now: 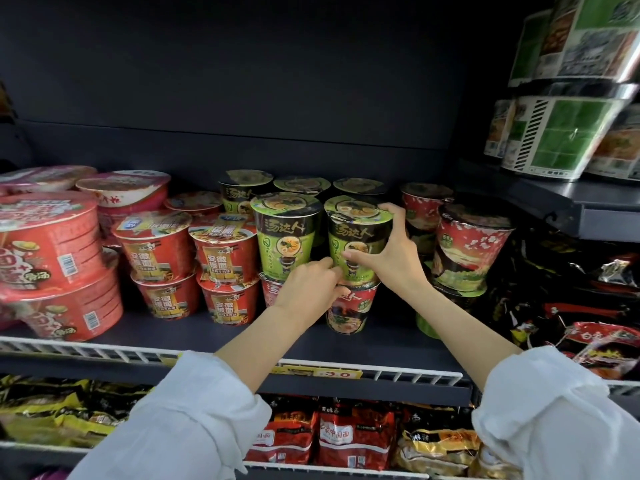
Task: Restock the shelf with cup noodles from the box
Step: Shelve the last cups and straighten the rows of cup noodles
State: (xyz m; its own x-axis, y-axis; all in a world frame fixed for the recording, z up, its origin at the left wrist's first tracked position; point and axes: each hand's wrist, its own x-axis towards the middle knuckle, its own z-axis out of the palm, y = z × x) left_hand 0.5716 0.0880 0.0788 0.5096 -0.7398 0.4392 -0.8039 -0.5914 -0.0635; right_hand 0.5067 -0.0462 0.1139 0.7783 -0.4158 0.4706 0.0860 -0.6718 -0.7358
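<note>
Progress: several green cups are already stacked mid-shelf; the box is not seen, so the remaining stock cannot be judged.
Green cup: set upright on a red cup, near the shelf's front edge.
Right hand: wrapped round the green cup's right side.
Left hand: fingers curled at the junction of the two cups; a firm hold cannot be confirmed.
</note>
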